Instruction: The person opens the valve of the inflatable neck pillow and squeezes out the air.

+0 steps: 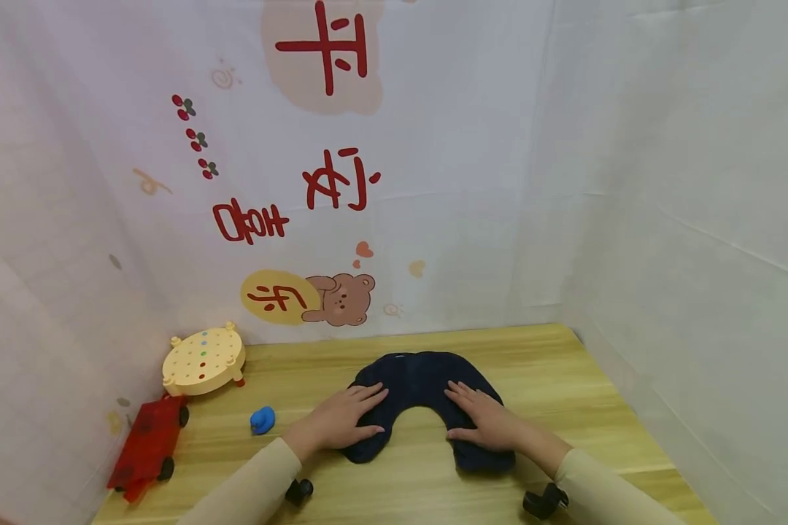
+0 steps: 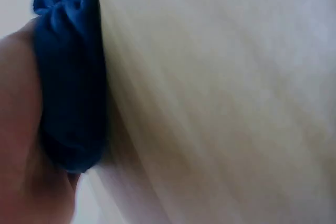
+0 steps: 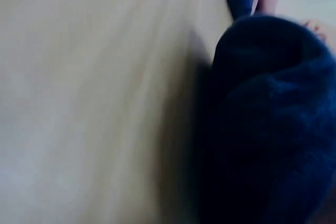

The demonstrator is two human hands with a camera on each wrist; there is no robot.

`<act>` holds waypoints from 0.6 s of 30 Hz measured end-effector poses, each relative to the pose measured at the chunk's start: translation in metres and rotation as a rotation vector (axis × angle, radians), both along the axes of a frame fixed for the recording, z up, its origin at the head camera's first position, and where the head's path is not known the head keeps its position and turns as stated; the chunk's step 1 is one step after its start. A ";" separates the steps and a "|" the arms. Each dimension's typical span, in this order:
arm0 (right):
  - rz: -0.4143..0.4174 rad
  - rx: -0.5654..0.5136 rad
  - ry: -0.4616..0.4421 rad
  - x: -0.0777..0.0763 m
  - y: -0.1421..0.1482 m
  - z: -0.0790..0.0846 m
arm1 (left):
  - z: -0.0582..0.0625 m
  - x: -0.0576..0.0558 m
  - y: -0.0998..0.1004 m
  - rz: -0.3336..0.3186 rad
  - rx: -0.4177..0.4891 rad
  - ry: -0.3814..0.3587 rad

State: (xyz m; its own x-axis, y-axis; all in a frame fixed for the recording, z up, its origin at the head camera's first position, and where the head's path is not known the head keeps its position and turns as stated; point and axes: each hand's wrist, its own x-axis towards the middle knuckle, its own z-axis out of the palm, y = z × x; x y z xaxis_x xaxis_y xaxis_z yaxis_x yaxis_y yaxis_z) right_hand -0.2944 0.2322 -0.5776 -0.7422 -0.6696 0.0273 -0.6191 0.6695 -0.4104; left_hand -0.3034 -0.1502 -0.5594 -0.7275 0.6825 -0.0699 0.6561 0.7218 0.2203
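A dark navy U-shaped neck pillow [image 1: 423,375] lies on the wooden table, its opening toward the person. My left hand [image 1: 344,419] rests on the pillow's left arm, fingers spread and fairly straight across the fabric. On the right arm of the pillow rests my right hand [image 1: 486,419], its fingers extended toward the middle. In the left wrist view the rounded end of the pillow [image 2: 73,87] shows beside the hand. The right wrist view has the other end of the pillow [image 3: 273,124] close up, with fingers beyond it.
To the left sit a small blue rubber duck [image 1: 263,420], a red toy vehicle [image 1: 149,441] with black wheels and a cream round pegboard-like toy [image 1: 203,357] on short legs. Printed white cloth [image 1: 460,219] hangs around the back and sides of the table [image 1: 551,372].
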 end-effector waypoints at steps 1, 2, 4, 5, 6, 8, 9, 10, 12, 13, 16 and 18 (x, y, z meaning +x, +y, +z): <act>0.023 0.002 0.006 -0.006 0.002 -0.002 | -0.002 0.003 0.001 0.015 -0.023 -0.002; 0.045 0.001 0.003 -0.012 0.004 -0.004 | -0.002 0.006 0.002 0.033 -0.045 -0.005; 0.092 0.002 -0.007 -0.026 0.007 -0.005 | -0.001 0.009 0.004 0.069 -0.079 -0.013; 0.115 0.002 -0.014 -0.034 0.008 -0.005 | 0.000 0.010 0.005 0.083 -0.086 -0.016; 0.135 -0.001 -0.023 -0.041 0.009 -0.005 | 0.001 0.010 0.006 0.096 -0.094 -0.019; 0.161 -0.001 -0.040 -0.054 0.009 -0.004 | 0.002 0.008 0.007 0.122 -0.106 -0.018; 0.171 0.006 -0.039 -0.060 0.009 -0.005 | 0.002 0.007 0.008 0.134 -0.110 -0.016; 0.173 0.009 -0.048 -0.065 0.008 -0.004 | 0.002 0.006 0.008 0.148 -0.115 -0.020; 0.161 0.017 -0.063 -0.072 0.006 -0.005 | 0.001 0.004 0.008 0.172 -0.138 -0.026; 0.149 0.025 -0.073 -0.075 0.006 -0.005 | 0.001 0.003 0.008 0.181 -0.143 -0.031; 0.100 0.046 -0.092 -0.078 0.005 -0.005 | 0.003 0.005 0.005 0.185 -0.140 -0.068; 0.070 0.053 -0.089 -0.077 0.006 -0.004 | 0.007 0.008 0.001 0.172 -0.115 -0.097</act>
